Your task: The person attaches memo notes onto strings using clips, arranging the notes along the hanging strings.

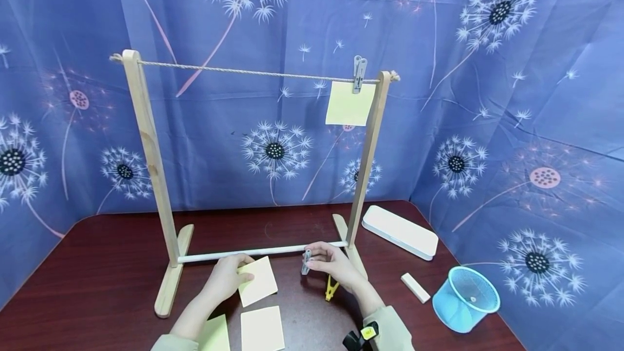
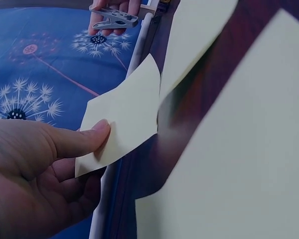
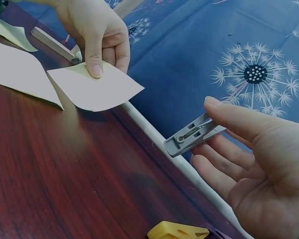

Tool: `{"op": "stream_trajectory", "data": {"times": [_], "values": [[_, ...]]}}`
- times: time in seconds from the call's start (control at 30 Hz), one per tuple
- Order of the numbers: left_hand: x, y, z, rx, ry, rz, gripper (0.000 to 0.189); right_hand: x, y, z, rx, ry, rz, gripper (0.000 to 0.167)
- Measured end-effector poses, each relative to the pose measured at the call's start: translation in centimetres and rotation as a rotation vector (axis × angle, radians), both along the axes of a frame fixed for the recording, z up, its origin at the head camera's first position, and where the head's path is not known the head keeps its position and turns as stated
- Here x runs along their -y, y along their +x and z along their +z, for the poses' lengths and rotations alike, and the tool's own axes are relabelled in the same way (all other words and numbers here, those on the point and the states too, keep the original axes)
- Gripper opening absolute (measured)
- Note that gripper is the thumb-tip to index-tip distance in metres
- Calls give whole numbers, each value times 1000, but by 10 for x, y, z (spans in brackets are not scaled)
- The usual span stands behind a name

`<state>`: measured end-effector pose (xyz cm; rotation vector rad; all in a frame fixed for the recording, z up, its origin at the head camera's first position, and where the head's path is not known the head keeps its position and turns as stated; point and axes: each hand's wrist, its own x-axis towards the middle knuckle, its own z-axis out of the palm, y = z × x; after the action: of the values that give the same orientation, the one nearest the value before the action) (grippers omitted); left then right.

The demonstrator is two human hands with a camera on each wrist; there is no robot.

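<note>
My left hand point(image 1: 225, 279) pinches a pale yellow square of paper point(image 1: 259, 281) by its left edge, thumb on top, as the left wrist view shows; the sheet bends slightly. To the right, my right hand point(image 1: 336, 267) holds a grey clothespin point(image 3: 189, 135) between thumb and fingers, its jaw end pointing toward the paper. A gap separates paper and clothespin. On the table below the right hand lies a yellow clothespin point(image 1: 331, 288). Another yellow paper square point(image 1: 350, 103) hangs from the rope point(image 1: 244, 71), held at its top by a grey clothespin point(image 1: 359, 75).
A wooden frame point(image 1: 152, 161) with a white lower bar point(image 1: 234, 254) stands across the table. Two more paper squares lie near the front, a cream one point(image 1: 262, 329) and a yellow-green one point(image 1: 214, 335). At right are a white case point(image 1: 400, 232), a white block point(image 1: 415, 287) and a blue mesh cup point(image 1: 450, 307).
</note>
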<state>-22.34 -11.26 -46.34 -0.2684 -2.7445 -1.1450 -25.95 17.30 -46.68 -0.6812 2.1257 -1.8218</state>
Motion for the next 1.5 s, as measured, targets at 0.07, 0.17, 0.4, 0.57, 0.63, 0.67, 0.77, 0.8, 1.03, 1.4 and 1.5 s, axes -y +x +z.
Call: {"op": "stream_trajectory", "data": {"times": [0.07,0.17,0.4,0.57,0.63,0.67,0.77,0.8,1.03,1.4,1.5], "values": [[1,0,1,2,7,1,19,1,0,1,0,2,0,48],[1,2,2,11,17,-7,19,1,0,2,9,16,4,48],[-3,5,12,37,59,-46,21,1,1,8,22,-8,2,47],[-8,6,24,75,78,-86,23,0,0,15,5,-1,5,45],[-9,6,29,78,78,-86,24,0,0,18,-26,15,-1,44],[-10,6,31,76,79,-78,24,-1,0,20,-41,21,-4,43],[-13,5,34,43,88,-48,22,0,0,28,-86,29,-7,40],[-14,4,34,24,97,-38,21,1,1,33,-98,27,-10,40],[-14,-13,43,-55,181,-4,17,10,0,84,-229,11,-57,38],[-22,-39,85,25,418,-44,30,10,-11,164,-365,59,-131,39],[-27,-43,96,27,429,-61,32,11,-10,183,-409,44,-130,38]]}}
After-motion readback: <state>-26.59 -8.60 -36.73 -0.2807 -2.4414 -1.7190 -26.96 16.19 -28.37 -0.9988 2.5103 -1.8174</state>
